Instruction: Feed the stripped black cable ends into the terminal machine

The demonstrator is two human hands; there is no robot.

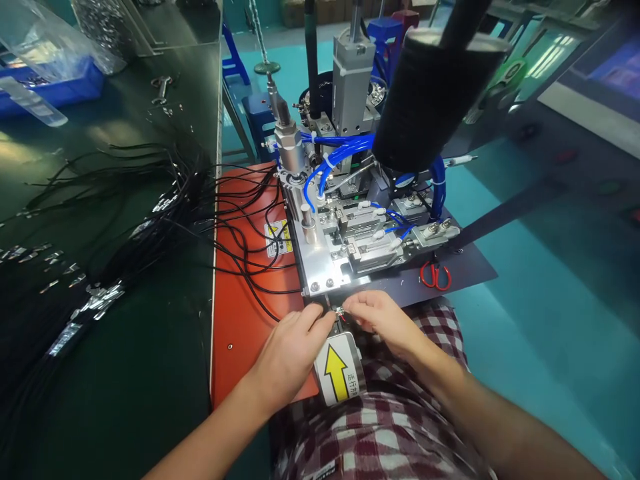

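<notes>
My left hand (295, 347) is closed, thumb and fingers pinched at the near edge of the metal machine (320, 263). Close to its right, my right hand (377, 317) is closed too, its fingertips at a small silvery part with a bit of red (340, 312). That part lies between both sets of fingertips; which hand grips it is too small to tell. Black cables (245, 257) run over the orange board (240, 320) to the machine's left side. Just below my hands is a white plate with a yellow arrow (337, 373).
On the dark green table (150, 400) at left lie bundles of black cables (175, 207) and a blue tray (75, 87). Red-handled scissors (436, 276) rest right of my hands. A black cylinder (425, 100) overhangs the machine.
</notes>
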